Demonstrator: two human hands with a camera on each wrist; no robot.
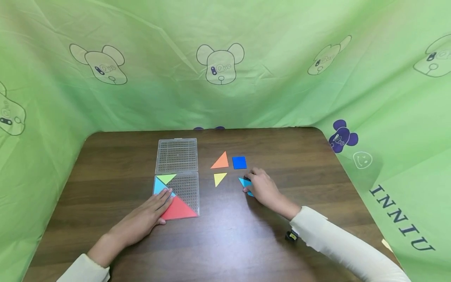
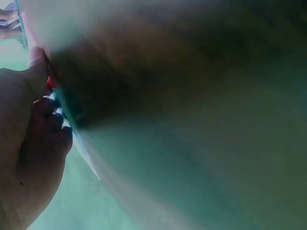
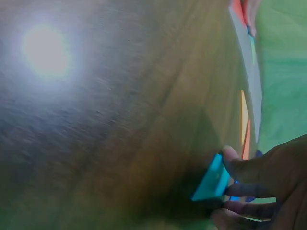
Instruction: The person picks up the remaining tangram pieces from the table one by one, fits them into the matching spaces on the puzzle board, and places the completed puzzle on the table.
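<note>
My left hand lies with extended fingers over the lower half of a clear hinged case, touching a red triangle and a light blue piece inside it. A green triangle sits at that half's upper left. To the right of the case, my right hand pinches another light blue tangram piece between thumb and fingers, and its full outline is partly covered. In the left wrist view the left hand appears along the case's edge.
Beyond the right hand lie a dark blue square, an orange triangle and a yellow triangle on the wooden table. The case's other half lies unfolded behind. Green printed cloth surrounds the table.
</note>
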